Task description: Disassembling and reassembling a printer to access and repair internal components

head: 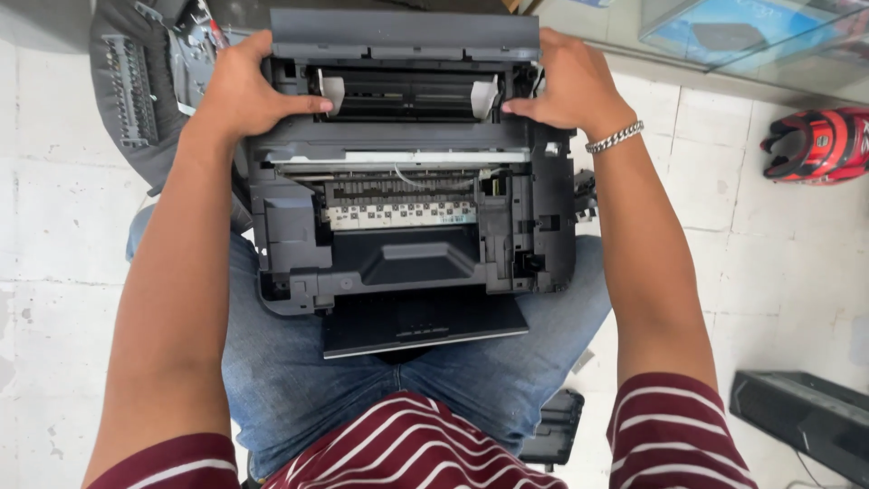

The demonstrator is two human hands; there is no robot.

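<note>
A dark grey inkjet printer (407, 244) with its cover off rests on my lap, its inner carriage and rollers exposed. My left hand (244, 91) grips the far left corner of the printer, thumb reaching into the rear paper feed slot (407, 95). My right hand (566, 86), with a silver chain bracelet on the wrist, grips the far right corner, thumb also at the slot. A black output tray (421, 324) sticks out toward me at the front.
A grey removed printer part (131, 86) with ribbed plastic lies on the floor at the far left. A red and black helmet (815, 145) sits at the right. A black device (806, 417) lies near right. A glass case (724, 36) stands beyond.
</note>
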